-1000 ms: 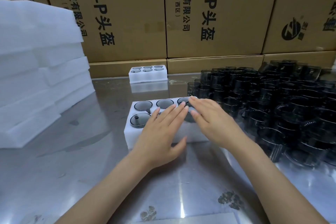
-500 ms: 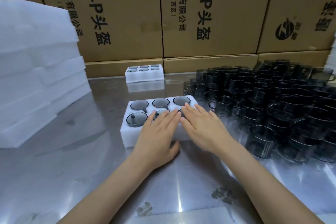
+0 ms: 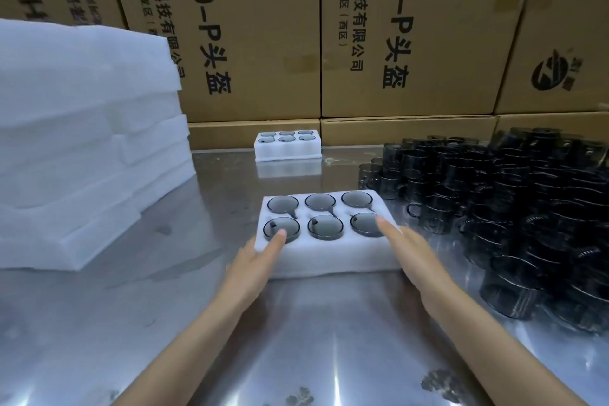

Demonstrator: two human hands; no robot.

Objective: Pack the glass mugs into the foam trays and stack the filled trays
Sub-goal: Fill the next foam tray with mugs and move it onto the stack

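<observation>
A white foam tray [image 3: 333, 257] lies in the middle of the steel table, with grey glass mugs [image 3: 324, 227] seated in all its holes. My left hand [image 3: 255, 260] rests at the tray's near left corner, fingers straight, the index tip touching the front left mug. My right hand [image 3: 410, 250] lies along the tray's near right corner with straight fingers, its tip on the front right mug. A second filled foam tray [image 3: 287, 150] stands at the back by the cartons. Loose dark glass mugs [image 3: 514, 208] crowd the table's right side.
A tall stack of white foam trays [image 3: 82, 142] fills the left side. Cardboard cartons [image 3: 412, 30] wall off the back of the table. Bare steel [image 3: 296, 339] lies between me and the near tray.
Both hands slid apart from the middle of the tray's top to its near left and right corners, uncovering the front mugs. The view moved closer.
</observation>
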